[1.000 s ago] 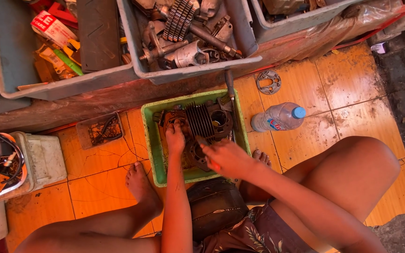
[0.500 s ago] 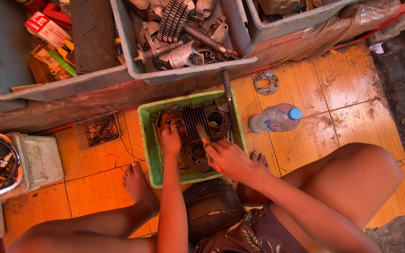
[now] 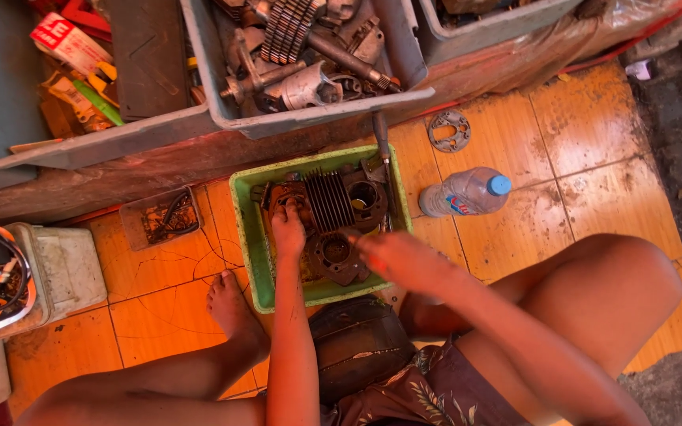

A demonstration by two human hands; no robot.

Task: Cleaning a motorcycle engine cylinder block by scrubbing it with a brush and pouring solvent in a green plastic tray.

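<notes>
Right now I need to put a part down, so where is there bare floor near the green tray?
Bare tile lies right of the plastic bottle, below the round metal plate. More tile sits left of the green tray, below the small brown tray. The green tray is crowded: engine parts and both hands, left and right.

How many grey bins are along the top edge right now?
3, each cut off by the frame: one at top left with packets and tools, one in the middle full of metal engine parts, one at top right, contents mostly hidden.
</notes>
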